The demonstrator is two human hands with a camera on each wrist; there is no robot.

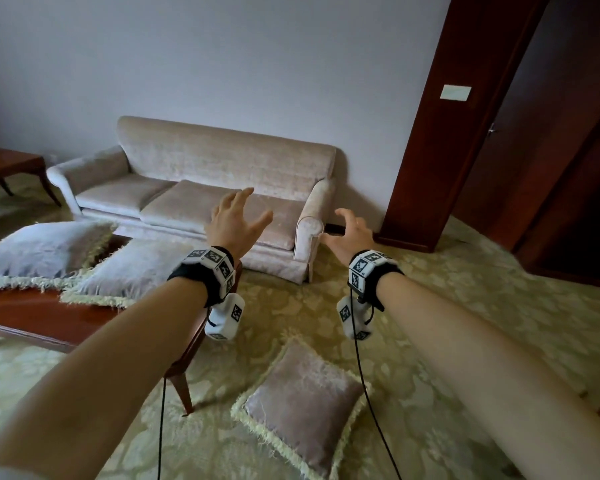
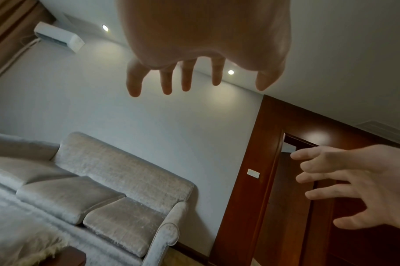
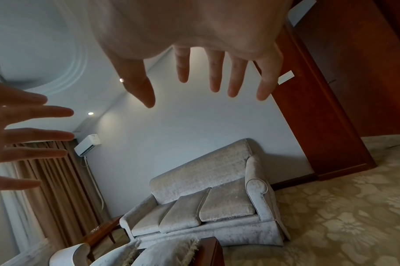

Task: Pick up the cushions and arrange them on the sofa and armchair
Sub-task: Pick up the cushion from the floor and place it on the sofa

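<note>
Both hands empty: left hand (image 1: 234,221) and right hand (image 1: 350,233) raised, fingers spread. Sofa (image 1: 201,188) bare. One fringed cushion (image 1: 303,400) on carpet, two cushions (image 1: 42,251) (image 1: 136,268) on tabletop (image 1: 49,317). Likely soft, light; grab by opposite edges, not fringe.

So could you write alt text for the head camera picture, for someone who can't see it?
Two bare hands, left hand and right hand, reach forward, open and empty, toward a pale sofa with no cushions on it. Two fringed cushions lie on a wooden coffee table at left; a third cushion lies on the patterned carpet.
</note>
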